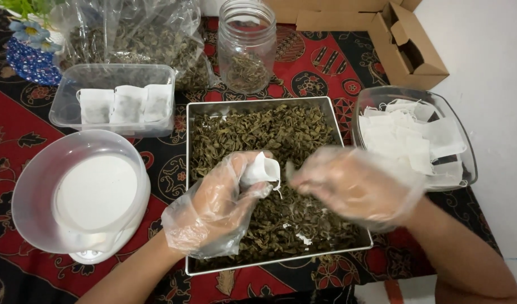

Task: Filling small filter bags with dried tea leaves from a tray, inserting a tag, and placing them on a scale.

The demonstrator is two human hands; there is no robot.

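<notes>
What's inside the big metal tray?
The metal tray is filled with dried green leaves. Both gloved hands, left hand and right hand, cover the middle, so the leaves beneath them are hidden. The left hand holds a small white bag.

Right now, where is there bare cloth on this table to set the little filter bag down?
Bare cloth shows at the near left corner, below the round bowl, and in a small strip at the near edge, between the metal tray and the right forearm. The back is crowded: plastic bag, glass jar, cardboard box. The left hand holds the filter bag.
</notes>
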